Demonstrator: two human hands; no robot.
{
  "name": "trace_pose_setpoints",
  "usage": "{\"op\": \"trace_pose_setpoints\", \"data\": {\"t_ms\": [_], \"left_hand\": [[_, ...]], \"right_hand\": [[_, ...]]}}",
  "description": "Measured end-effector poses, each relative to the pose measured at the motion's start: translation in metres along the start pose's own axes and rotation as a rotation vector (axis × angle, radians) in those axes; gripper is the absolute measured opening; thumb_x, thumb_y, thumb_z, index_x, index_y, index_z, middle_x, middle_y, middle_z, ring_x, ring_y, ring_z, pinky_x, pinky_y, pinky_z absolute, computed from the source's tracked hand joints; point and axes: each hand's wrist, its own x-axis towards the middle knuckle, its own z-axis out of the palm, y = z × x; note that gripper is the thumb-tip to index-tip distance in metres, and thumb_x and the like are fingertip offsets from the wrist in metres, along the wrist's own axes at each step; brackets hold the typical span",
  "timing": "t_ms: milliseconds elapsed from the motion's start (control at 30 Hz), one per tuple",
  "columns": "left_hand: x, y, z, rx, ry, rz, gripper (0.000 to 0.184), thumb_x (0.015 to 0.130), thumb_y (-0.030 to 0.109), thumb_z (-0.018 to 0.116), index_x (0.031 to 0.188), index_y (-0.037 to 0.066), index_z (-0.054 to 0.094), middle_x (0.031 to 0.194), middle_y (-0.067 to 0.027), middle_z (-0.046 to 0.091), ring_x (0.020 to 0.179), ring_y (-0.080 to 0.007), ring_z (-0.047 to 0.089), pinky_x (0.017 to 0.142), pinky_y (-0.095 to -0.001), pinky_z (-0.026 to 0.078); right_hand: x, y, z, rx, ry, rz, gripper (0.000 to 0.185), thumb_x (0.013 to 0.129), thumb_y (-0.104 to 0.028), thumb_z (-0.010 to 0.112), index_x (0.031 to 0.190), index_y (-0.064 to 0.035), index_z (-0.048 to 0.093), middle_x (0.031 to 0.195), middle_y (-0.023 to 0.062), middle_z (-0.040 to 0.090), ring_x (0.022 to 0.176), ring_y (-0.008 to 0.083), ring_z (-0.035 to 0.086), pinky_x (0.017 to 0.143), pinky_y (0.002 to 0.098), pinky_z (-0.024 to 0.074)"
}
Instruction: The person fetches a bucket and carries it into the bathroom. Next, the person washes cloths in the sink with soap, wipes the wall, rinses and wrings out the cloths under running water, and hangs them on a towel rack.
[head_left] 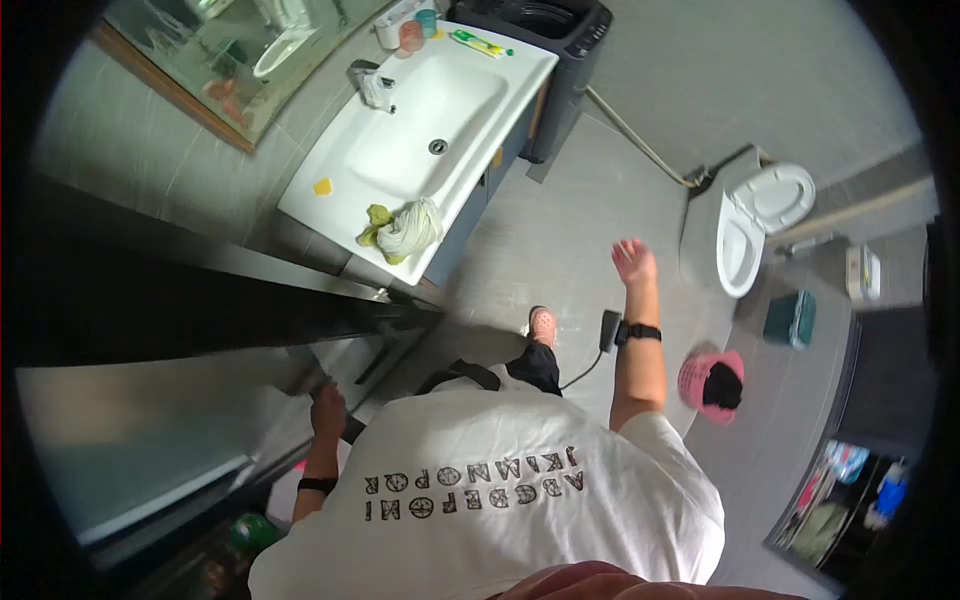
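My right hand (pixel 634 262) is raised over the grey floor, fingers apart and nothing in it, between the sink cabinet and the toilet. A black strap with a dark device (pixel 612 330) and a cable is around that forearm. At the left, my left hand (pixel 328 408) is beside the edge of the dark-framed glass door (pixel 150 440); its fingers are blurred and dim. A white sink (pixel 430 125) carries a twisted pale cloth (pixel 410 228) with a green cloth (pixel 375 222) at its near corner.
A dark washing machine (pixel 575 60) stands past the sink. At the right are a toilet (pixel 738 250), a green bin (pixel 790 320) and a pink basket (pixel 695 385) with dark cloth. A hose (pixel 640 140) crosses the floor by the wall. A mirror (pixel 235 60) hangs upper left.
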Motion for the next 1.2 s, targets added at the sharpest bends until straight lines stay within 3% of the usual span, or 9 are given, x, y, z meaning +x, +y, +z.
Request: {"op": "trace_pose_setpoints", "data": {"t_ms": [300,400,567,700,900,967,1033,1100,1200], "left_hand": [[0.0,0.183,0.083,-0.287,-0.069,0.132,0.023,0.084,0.013,0.053,0.104,0.004,0.058,0.101,-0.0127,0.062,0.09,-0.027,0.06,0.081,-0.0334,0.047],[0.025,0.244,0.073,-0.452,0.02,0.024,0.029,0.081,0.013,0.056,0.109,0.005,0.056,0.098,-0.0132,0.062,0.091,-0.0286,0.06,0.082,-0.0369,0.046],[0.079,0.303,0.042,-0.447,0.378,-0.014,0.031,0.081,0.011,0.054,0.111,0.006,0.056,0.106,-0.0127,0.06,0.098,-0.0285,0.057,0.084,-0.0363,0.045],[0.114,0.315,0.043,-0.498,0.505,-0.178,0.026,0.082,0.008,0.053,0.107,0.006,0.058,0.104,-0.0127,0.06,0.098,-0.0278,0.057,0.084,-0.0367,0.045],[0.124,0.339,0.035,-0.583,0.668,-0.346,0.023,0.083,0.005,0.051,0.105,0.005,0.059,0.1,-0.0106,0.062,0.09,-0.0215,0.06,0.077,-0.0312,0.048],[0.126,0.349,0.035,-0.618,0.708,-0.392,0.023,0.085,0.006,0.052,0.106,0.003,0.058,0.1,-0.0089,0.062,0.09,-0.0182,0.059,0.079,-0.0279,0.046],[0.135,0.359,0.03,-0.633,0.73,-0.483,0.021,0.085,0.005,0.051,0.105,0.003,0.059,0.099,-0.0081,0.063,0.089,-0.0168,0.059,0.079,-0.0271,0.046],[0.143,0.373,0.032,-0.647,0.76,-0.578,0.02,0.086,0.003,0.051,0.104,0.003,0.059,0.098,-0.0073,0.063,0.088,-0.0154,0.059,0.079,-0.0263,0.045],[0.148,0.39,0.041,-0.759,1.055,-0.585,0.018,0.084,-0.004,0.051,0.099,0.0,0.06,0.094,-0.0087,0.064,0.089,-0.014,0.06,0.077,-0.0252,0.046]], "right_hand": [[0.018,-0.027,0.367,-0.577,-0.935,0.137,0.036,0.082,-0.008,0.051,0.117,-0.0005,0.047,0.103,0.0121,0.058,0.089,0.0207,0.056,0.074,0.0309,0.0448],[0.014,0.005,0.453,-0.761,-1.044,0.136,0.036,0.083,-0.01,0.053,0.116,0.0016,0.047,0.106,0.0138,0.057,0.096,0.0216,0.056,0.075,0.0291,0.0473],[0.089,0.106,0.576,-0.78,-1.06,0.382,0.023,0.078,-0.012,0.059,0.097,-0.002,0.053,0.089,0.0104,0.056,0.075,0.0194,0.054,0.067,0.0297,0.0459],[0.101,0.159,0.624,-0.737,-1.007,0.546,0.016,0.077,-0.017,0.059,0.082,-0.0073,0.048,0.07,0.0052,0.046,0.057,0.0188,0.044,0.052,0.0308,0.0406],[0.102,0.158,0.667,-0.83,-0.769,0.768,0.016,0.075,-0.012,0.053,0.087,-0.0063,0.043,0.081,0.0115,0.045,0.067,0.0272,0.051,0.053,0.0359,0.0468],[0.118,0.17,0.666,-0.992,-0.93,0.568,0.016,0.077,-0.013,0.052,0.089,-0.0051,0.044,0.086,0.0141,0.045,0.07,0.029,0.052,0.053,0.0371,0.0474],[0.112,0.174,0.665,-1.066,-0.938,0.521,0.013,0.08,-0.011,0.048,0.091,-0.0039,0.045,0.089,0.0156,0.047,0.074,0.0302,0.053,0.061,0.0395,0.0503],[0.118,0.178,0.669,-0.782,-1.104,0.898,0.011,0.084,-0.01,0.045,0.091,-0.0014,0.046,0.091,0.0164,0.051,0.08,0.0293,0.054,0.072,0.0422,0.0508],[0.13,0.168,0.678,-0.789,-1.17,1.01,0.016,0.084,-0.011,0.046,0.094,0.0018,0.048,0.099,0.0189,0.054,0.09,0.0313,0.055,0.082,0.044,0.0485]]}}
